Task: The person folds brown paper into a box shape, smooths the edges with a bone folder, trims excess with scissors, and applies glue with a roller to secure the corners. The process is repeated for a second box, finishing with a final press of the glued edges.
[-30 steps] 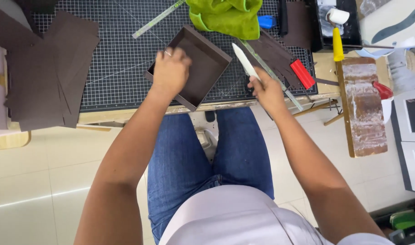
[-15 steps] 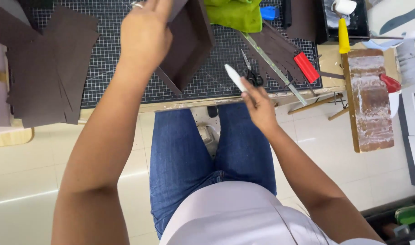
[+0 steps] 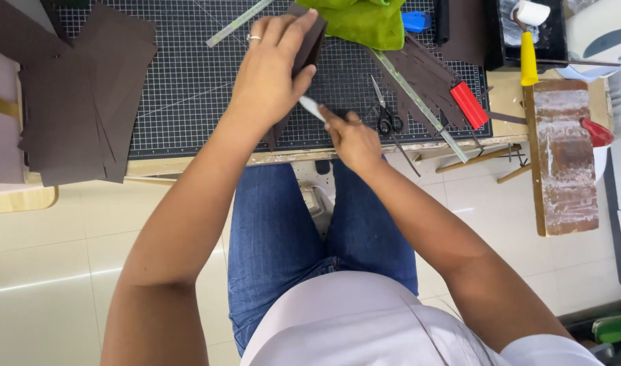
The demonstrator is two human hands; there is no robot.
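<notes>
My left hand [image 3: 269,74] grips a dark brown box [image 3: 309,47], tipped up on its edge over the gridded cutting mat [image 3: 188,88]. A ring shows on one finger. My right hand [image 3: 351,139] holds a thin white flat tool [image 3: 312,108], whose tip presses against the box's side just under my left palm. Most of the box is hidden behind my left hand.
Dark brown card sheets [image 3: 73,108] lie at the mat's left. Scissors [image 3: 386,112], a metal ruler [image 3: 419,102], a red cutter [image 3: 469,105] and brown strips [image 3: 425,74] lie right. A green cloth [image 3: 364,20] is at the back, a stained board [image 3: 561,156] far right.
My left hand tipped the box from flat on the mat up onto its edge. My right hand moved left with the white tool until its tip met the box.
</notes>
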